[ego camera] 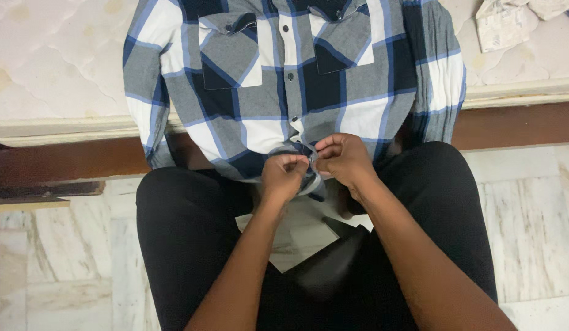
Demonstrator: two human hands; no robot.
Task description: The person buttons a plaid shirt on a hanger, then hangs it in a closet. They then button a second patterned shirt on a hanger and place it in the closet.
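Note:
A grey, blue and white checked shirt [284, 79] lies front-up on a mattress, its lower hem hanging over the bed edge toward my lap. It has two chest pockets and a row of dark buttons down the middle. My left hand [283, 176] pinches the left side of the button strip at the hem. My right hand [344, 158] pinches the right side of the strip, fingertips almost touching the left hand's. Both hands are closed on the fabric just above my knees in black trousers [186, 227].
The cream quilted mattress [57, 67] rests on a dark wooden bed frame [517, 125]. A crumpled white cloth or paper [505, 24] lies at the mattress's far right. A marble floor [70, 257] surrounds my legs, and a pale sheet [296, 236] lies between my knees.

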